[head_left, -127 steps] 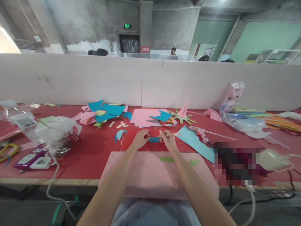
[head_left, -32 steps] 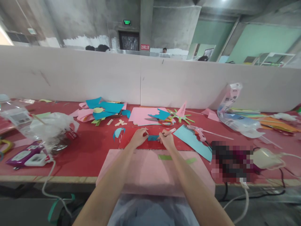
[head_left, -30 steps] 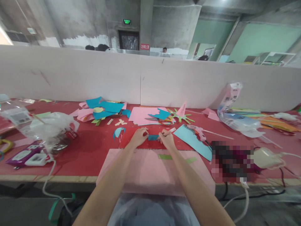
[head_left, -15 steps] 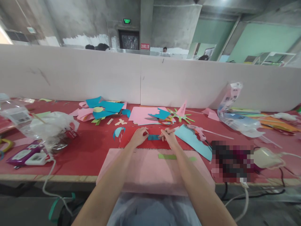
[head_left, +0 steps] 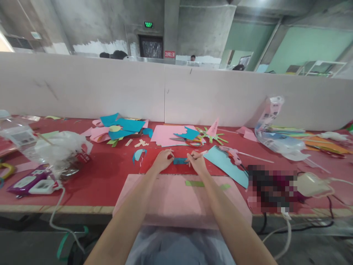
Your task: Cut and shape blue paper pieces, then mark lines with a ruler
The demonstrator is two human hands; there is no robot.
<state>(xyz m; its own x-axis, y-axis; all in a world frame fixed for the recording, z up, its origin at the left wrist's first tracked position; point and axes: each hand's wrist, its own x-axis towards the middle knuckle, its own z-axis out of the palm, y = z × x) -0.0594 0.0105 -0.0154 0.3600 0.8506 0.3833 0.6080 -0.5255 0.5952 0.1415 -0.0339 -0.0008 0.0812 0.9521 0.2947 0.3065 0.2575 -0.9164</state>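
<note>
A small dark-blue paper strip [head_left: 180, 161] lies on a bright red sheet [head_left: 150, 165] in front of me. My left hand [head_left: 163, 159] pinches its left end, thumb and forefinger closed. At the other end, my right hand [head_left: 195, 161] is closed in a writing grip around a slim pinkish pen-like stick [head_left: 204, 152]. The stick's tip is hidden by the fingers, close to the strip. Nearer to me is a pink board [head_left: 165, 202] with green paper strips [head_left: 194, 183] on it, beneath my forearms.
Scissors [head_left: 193, 142] with orange handles lie on pink paper behind my hands. Right of them are a light-blue sheet [head_left: 227, 167] and a pink glue gun [head_left: 234, 156]. Blue and pink scraps [head_left: 129, 126] are heaped back left. A white partition [head_left: 110, 88] closes off the table's far side.
My right hand's fingers have shifted slightly, and the pink stick has tilted a little. The left hand and the blue strip hold their place.
</note>
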